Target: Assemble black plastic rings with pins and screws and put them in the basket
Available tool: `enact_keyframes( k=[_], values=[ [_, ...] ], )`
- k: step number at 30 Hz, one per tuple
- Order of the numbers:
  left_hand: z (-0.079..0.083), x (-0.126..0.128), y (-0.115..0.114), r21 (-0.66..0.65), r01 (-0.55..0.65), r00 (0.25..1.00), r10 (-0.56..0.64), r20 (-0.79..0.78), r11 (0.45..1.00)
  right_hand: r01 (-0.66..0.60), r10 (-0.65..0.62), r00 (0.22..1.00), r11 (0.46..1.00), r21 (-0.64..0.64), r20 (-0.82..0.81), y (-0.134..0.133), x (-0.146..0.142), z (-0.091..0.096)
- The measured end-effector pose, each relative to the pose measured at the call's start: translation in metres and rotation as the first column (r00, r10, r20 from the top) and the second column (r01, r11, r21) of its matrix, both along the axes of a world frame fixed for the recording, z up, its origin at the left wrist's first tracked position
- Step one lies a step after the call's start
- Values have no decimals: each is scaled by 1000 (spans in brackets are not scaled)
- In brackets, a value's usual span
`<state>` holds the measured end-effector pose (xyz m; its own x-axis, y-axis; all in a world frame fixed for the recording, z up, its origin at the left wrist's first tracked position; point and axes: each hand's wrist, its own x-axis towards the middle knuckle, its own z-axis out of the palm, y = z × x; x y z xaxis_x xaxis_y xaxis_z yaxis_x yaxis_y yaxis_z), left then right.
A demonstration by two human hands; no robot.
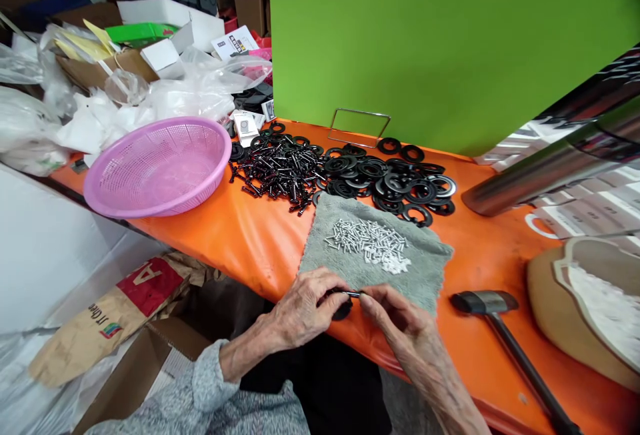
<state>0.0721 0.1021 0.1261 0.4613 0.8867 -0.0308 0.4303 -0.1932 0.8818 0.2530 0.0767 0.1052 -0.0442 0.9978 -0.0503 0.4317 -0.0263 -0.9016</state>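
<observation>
Close to the front edge of the orange table, my left hand [307,305] is closed on a black part [343,310], mostly hidden by the fingers and possibly a ring. My right hand [407,321] pinches one end of a small shiny metal pin [354,293], whose other end meets the left fingertips. Just beyond my hands, a grey-green cloth [425,258] bears a pile of small silvery pins [367,238] and a few white bits [396,263]. Behind the cloth lie a heap of black rod-like pieces [285,168] and a heap of black rings [390,178].
A purple plastic basket [160,205] stands at the left. On the right are a hammer [520,355], a tan container [555,315] with white contents, and a shiny metal cylinder [540,165]. A wire frame [360,112] stands before the green panel [440,41].
</observation>
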Motion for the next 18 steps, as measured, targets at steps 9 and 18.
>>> enact_keyframes(
  k=[9, 18],
  values=[
    [-9, -8, 2, 108, 90, 977, -67, -203, 990, -276, 239, 953, 937, 214, 186, 7, 8, -10],
    [-15, -6, 2, 134, 133, 954, -90, -286, 982, -365, 256, 898, 889, 279, 359, -2, 7, -20]
  ],
)
